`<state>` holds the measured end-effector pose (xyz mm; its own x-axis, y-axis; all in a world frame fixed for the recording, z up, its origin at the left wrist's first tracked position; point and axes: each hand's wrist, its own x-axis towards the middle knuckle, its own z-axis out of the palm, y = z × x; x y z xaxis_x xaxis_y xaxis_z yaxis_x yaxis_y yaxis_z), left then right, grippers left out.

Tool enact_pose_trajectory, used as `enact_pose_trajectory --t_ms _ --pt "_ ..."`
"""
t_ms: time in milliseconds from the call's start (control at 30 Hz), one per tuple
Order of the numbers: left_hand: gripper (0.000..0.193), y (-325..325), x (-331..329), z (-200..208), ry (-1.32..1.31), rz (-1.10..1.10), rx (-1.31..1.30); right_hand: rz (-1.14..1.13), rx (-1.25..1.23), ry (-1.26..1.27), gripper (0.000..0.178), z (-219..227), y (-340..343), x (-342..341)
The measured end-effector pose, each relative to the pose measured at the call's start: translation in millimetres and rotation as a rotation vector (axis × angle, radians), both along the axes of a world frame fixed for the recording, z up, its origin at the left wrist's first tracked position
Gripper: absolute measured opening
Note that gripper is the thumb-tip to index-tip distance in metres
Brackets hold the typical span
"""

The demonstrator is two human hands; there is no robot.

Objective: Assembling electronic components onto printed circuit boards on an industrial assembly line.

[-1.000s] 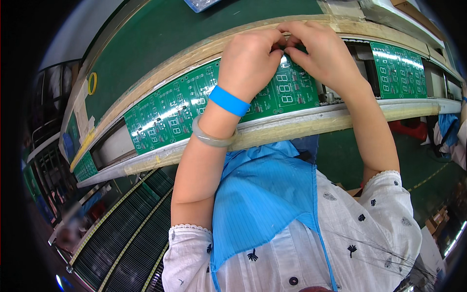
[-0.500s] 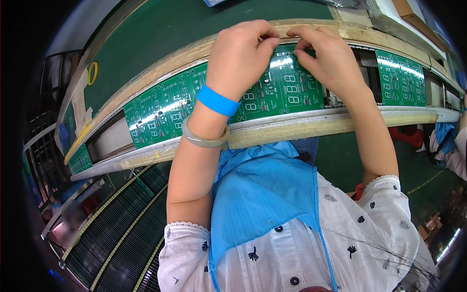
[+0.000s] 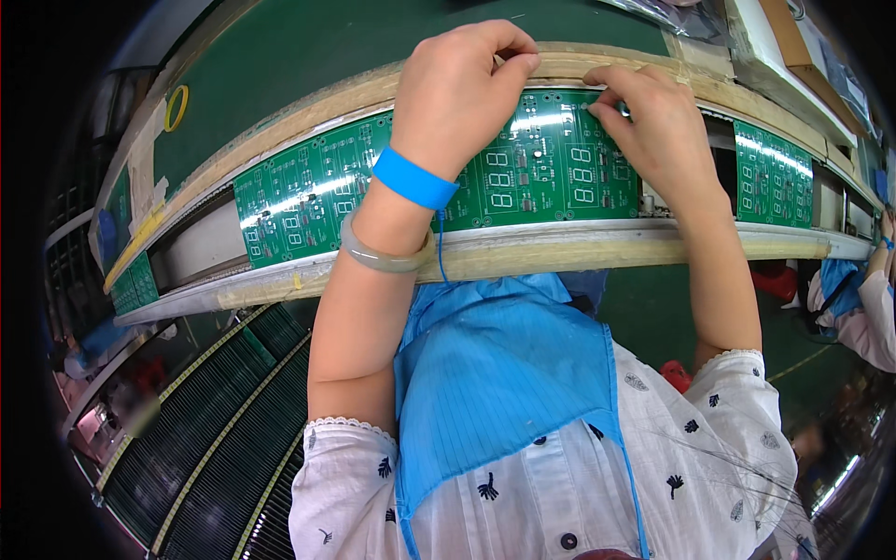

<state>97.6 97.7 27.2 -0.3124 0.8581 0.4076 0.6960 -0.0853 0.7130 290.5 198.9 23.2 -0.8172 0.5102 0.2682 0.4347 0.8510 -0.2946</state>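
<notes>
**Left hand (image 3: 457, 98) and right hand (image 3: 661, 135) over a green circuit board (image 3: 546, 177)**

Head view, clock read about its centre. Board lies at 1 o'clock, in a pale-edged rail (image 3: 560, 242), white digit outlines facing up.

Left hand at 12: thumb and forefinger curled, tips nearly meeting above the rail's far wooden edge; I can't tell whether they pinch anything. Blue wristband (image 3: 413, 180) and pale bangle (image 3: 383, 254) on that arm.

Right hand at 2: thumb and forefinger parted, a plain gap between tips, thumb over the board's far part. Contact I can't judge.

More boards along the rail: one group (image 3: 294, 201) at 10, another board (image 3: 773, 177) between 2 and 3. Yellow ring (image 3: 175, 109) at 10, farther out; dark slotted rack (image 3: 201, 448) at 8. Co-worker (image 3: 877, 322) at 3, cut by the edge.
</notes>
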Motion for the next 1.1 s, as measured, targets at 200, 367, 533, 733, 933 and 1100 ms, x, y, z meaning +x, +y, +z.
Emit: enact_pose_trajectory --t_ms 200,367,533,733,933,1100 --pt "0.009 16.0 -20.0 39.0 0.157 0.102 0.006 -0.070 -0.160 -0.043 0.026 39.2 34.0 -21.9" --pt "0.016 59.2 -45.4 22.5 0.601 0.309 -0.100 0.106 0.010 0.162 0.015 48.3 64.3 -92.9" --pt "0.016 89.0 -69.3 9.6 0.599 0.265 -0.308 0.154 0.363 -0.020 0.015 22.0 90.1 -140.5" --pt "0.015 99.6 -64.7 7.6 0.714 0.363 -0.314 -0.039 0.416 -0.228 0.015 22.2 79.9 -157.7" --pt "0.015 99.9 -70.0 0.9 0.693 0.376 -0.274 -0.077 0.370 -0.075 0.014 14.0 82.6 -155.5" --pt "0.014 97.6 -71.5 2.6 0.711 0.360 -0.322 -0.032 0.309 0.103 0.016 18.7 80.4 -141.3"
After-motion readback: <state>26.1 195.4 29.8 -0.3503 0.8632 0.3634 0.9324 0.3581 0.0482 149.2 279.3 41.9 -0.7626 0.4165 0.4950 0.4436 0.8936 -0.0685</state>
